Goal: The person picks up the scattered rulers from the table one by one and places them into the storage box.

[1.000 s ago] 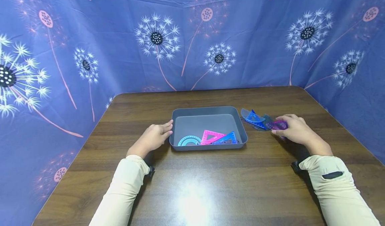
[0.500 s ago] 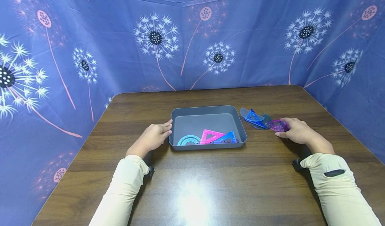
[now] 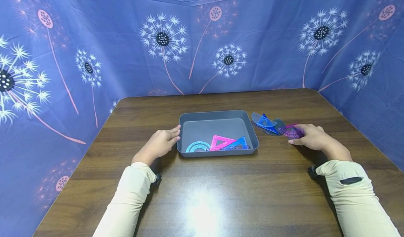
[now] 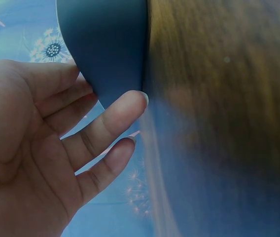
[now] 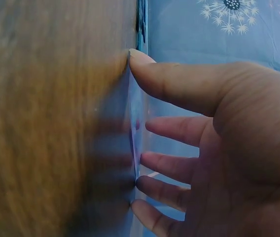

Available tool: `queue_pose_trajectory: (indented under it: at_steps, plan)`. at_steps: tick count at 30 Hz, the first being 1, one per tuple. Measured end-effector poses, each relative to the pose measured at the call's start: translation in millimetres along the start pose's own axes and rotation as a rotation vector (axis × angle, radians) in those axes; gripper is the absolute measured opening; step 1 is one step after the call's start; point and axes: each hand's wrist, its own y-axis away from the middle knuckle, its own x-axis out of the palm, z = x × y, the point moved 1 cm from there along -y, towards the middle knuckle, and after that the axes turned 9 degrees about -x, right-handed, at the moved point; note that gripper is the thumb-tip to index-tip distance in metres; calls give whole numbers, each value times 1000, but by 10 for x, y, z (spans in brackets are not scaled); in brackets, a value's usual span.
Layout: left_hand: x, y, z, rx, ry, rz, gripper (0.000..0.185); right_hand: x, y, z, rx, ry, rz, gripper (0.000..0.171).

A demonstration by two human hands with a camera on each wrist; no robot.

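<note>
A grey tray (image 3: 217, 115) stands mid-table with a teal protractor (image 3: 198, 147), a pink set square (image 3: 222, 142) and a blue set square (image 3: 238, 144) lying along its near wall. My left hand (image 3: 170, 136) rests with relaxed fingers against the tray's left wall (image 4: 105, 44). Right of the tray lie a blue set square (image 3: 266, 122) on clear protractors and a purple protractor (image 3: 291, 130). My right hand (image 3: 300, 134) has straight fingertips (image 5: 147, 126) on the purple protractor's near edge (image 5: 134, 143), the thumb tip on the table.
The dark wooden table (image 3: 208, 195) is enclosed on three sides by a blue dandelion-print cloth (image 3: 164, 47). The table's rounded far corners meet the cloth, and cream sleeves (image 3: 353, 195) cover both forearms.
My right hand has drawn back slightly to the right, uncovering more of the purple protractor. The left hand and tray have stayed put.
</note>
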Motion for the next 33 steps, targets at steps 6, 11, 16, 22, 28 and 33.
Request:
queue_pose_trajectory:
  at_steps: [6, 11, 16, 22, 28, 33]
  plan:
    - [-7, -8, -7, 21, -25, -16, 40, -10, 28, -2, 80, -25, 17, 89]
    - [-8, -6, -14, 24, -30, -15, 40, -11, 43, 29, 146, -47, 48, 101]
    - [-2, -6, -9, 23, -26, -11, 40, 8, 45, 99, 153, -57, 60, 105]
    - [5, -6, 5, 23, -33, -15, 41, 22, 13, 149, 117, -52, 36, 95]
    - [9, -7, 10, 24, -40, -14, 41, 27, -21, 159, 93, -55, 27, 77]
    - [8, -10, 4, 27, -43, -18, 41, 8, 3, 131, 73, -78, 34, 75]
